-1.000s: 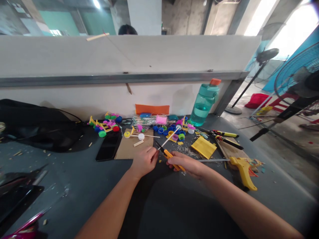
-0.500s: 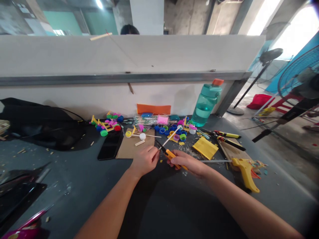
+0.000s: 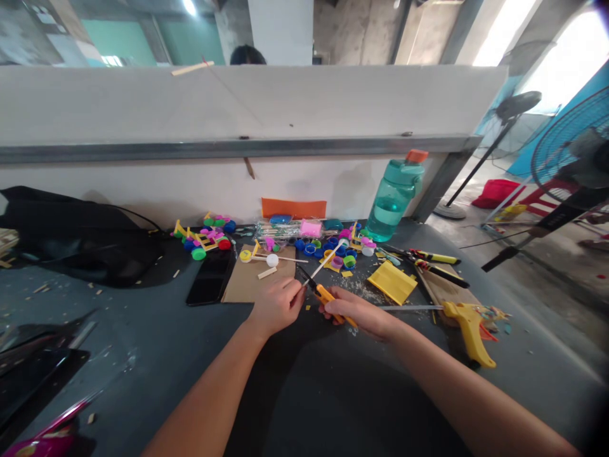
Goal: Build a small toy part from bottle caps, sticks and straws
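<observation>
My left hand (image 3: 280, 303) is closed, its fingertips pinching the lower end of a thin pale stick (image 3: 326, 261) that slants up to the right. In my right hand (image 3: 354, 310) is an orange utility knife (image 3: 328, 297), fingers wrapped around its handle. The knife's dark blade points up and left, crossing the stick close to my left fingertips; whether it touches the stick I cannot tell. Behind my left hand lies a piece of cardboard (image 3: 242, 282) with a white cap (image 3: 272, 260), a yellow cap (image 3: 245, 256) and a short wooden strip (image 3: 267, 273) on it.
Colourful bottle caps (image 3: 310, 249) cluster behind my hands. A teal water bottle (image 3: 387, 206) stands at the back right. To the right are a yellow block (image 3: 392, 284), pliers (image 3: 442, 273) and a yellow glue gun (image 3: 469, 327). A black phone (image 3: 209, 279) lies left of the cardboard.
</observation>
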`<state>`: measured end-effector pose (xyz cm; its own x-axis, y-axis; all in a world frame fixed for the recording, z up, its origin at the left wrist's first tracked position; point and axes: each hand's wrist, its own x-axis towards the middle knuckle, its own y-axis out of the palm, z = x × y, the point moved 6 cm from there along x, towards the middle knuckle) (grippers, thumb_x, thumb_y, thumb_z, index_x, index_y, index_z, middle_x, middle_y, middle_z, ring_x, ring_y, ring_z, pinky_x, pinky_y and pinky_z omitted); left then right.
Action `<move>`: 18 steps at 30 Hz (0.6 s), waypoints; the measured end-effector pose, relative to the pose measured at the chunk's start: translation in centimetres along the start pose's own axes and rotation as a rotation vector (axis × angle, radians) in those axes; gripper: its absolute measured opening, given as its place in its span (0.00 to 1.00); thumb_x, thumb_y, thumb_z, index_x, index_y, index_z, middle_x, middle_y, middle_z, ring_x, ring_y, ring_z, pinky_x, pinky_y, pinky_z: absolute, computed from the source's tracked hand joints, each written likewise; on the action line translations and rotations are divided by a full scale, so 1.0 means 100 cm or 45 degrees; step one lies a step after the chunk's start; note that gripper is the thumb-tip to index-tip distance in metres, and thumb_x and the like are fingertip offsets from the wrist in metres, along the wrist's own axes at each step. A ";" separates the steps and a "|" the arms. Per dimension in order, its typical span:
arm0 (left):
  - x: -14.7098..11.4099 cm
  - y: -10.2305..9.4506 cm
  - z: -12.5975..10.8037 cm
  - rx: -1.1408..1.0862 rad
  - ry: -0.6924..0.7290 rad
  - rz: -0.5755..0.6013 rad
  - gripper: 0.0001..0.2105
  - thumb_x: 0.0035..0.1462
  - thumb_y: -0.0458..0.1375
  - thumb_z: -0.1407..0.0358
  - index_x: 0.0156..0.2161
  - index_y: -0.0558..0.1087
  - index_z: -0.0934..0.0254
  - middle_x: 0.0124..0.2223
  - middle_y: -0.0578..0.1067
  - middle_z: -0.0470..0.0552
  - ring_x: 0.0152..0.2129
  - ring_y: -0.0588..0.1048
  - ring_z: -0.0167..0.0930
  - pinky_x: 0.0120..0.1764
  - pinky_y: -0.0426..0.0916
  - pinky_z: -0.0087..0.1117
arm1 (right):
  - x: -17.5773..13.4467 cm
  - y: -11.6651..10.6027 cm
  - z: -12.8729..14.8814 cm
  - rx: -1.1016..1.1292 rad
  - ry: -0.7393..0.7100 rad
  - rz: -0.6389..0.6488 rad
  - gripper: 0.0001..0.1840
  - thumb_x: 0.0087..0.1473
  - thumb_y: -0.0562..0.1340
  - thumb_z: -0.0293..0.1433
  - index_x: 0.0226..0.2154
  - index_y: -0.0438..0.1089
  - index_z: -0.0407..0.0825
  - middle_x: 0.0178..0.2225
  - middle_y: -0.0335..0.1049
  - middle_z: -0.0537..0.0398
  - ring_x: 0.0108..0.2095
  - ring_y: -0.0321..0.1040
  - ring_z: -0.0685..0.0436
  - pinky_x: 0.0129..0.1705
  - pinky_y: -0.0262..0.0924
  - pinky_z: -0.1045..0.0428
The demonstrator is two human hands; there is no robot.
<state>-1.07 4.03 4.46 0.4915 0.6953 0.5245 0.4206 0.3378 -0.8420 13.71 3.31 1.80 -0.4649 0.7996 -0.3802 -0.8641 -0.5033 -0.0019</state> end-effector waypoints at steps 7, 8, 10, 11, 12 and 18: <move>0.000 0.001 0.001 -0.003 0.019 -0.004 0.12 0.61 0.47 0.68 0.25 0.63 0.63 0.25 0.67 0.48 0.24 0.66 0.28 0.28 0.57 0.30 | 0.001 -0.001 -0.002 -0.050 0.010 -0.014 0.16 0.43 0.60 0.39 0.35 0.63 0.48 0.32 0.66 0.55 0.32 0.63 0.48 0.32 0.56 0.53; 0.000 0.001 0.001 -0.002 0.022 -0.002 0.12 0.61 0.47 0.68 0.25 0.63 0.63 0.25 0.67 0.48 0.24 0.66 0.28 0.28 0.57 0.30 | 0.002 -0.001 -0.003 -0.065 0.006 -0.021 0.16 0.43 0.60 0.39 0.35 0.63 0.48 0.31 0.66 0.55 0.32 0.63 0.48 0.32 0.56 0.53; 0.000 0.001 0.001 -0.003 0.019 0.004 0.12 0.61 0.47 0.68 0.25 0.63 0.63 0.25 0.67 0.48 0.24 0.65 0.28 0.28 0.58 0.31 | 0.005 -0.003 -0.006 -0.106 -0.008 -0.040 0.14 0.44 0.60 0.38 0.34 0.64 0.48 0.30 0.66 0.55 0.31 0.63 0.49 0.30 0.56 0.54; 0.000 0.002 0.001 -0.005 0.016 0.010 0.12 0.61 0.47 0.68 0.25 0.63 0.63 0.25 0.67 0.48 0.24 0.65 0.28 0.29 0.58 0.31 | 0.006 -0.003 -0.008 -0.128 -0.016 -0.049 0.13 0.45 0.59 0.37 0.33 0.64 0.48 0.29 0.66 0.56 0.30 0.63 0.49 0.29 0.56 0.54; 0.000 0.002 0.001 -0.009 0.012 0.015 0.12 0.61 0.47 0.68 0.25 0.63 0.63 0.25 0.67 0.48 0.25 0.65 0.28 0.29 0.58 0.31 | 0.007 -0.003 -0.010 -0.148 -0.022 -0.057 0.12 0.45 0.59 0.37 0.33 0.63 0.48 0.28 0.66 0.56 0.28 0.63 0.49 0.28 0.56 0.54; -0.002 0.004 0.004 -0.099 -0.028 0.031 0.13 0.62 0.46 0.66 0.26 0.64 0.63 0.26 0.68 0.48 0.25 0.66 0.28 0.30 0.58 0.29 | 0.010 -0.001 -0.018 -0.228 -0.085 -0.155 0.10 0.46 0.58 0.36 0.31 0.62 0.48 0.27 0.65 0.56 0.26 0.62 0.50 0.24 0.53 0.55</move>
<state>-1.24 4.30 3.95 0.4860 0.7167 0.5002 0.4668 0.2709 -0.8418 13.69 3.58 -0.21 -0.3764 0.8749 -0.3047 -0.8692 -0.4474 -0.2107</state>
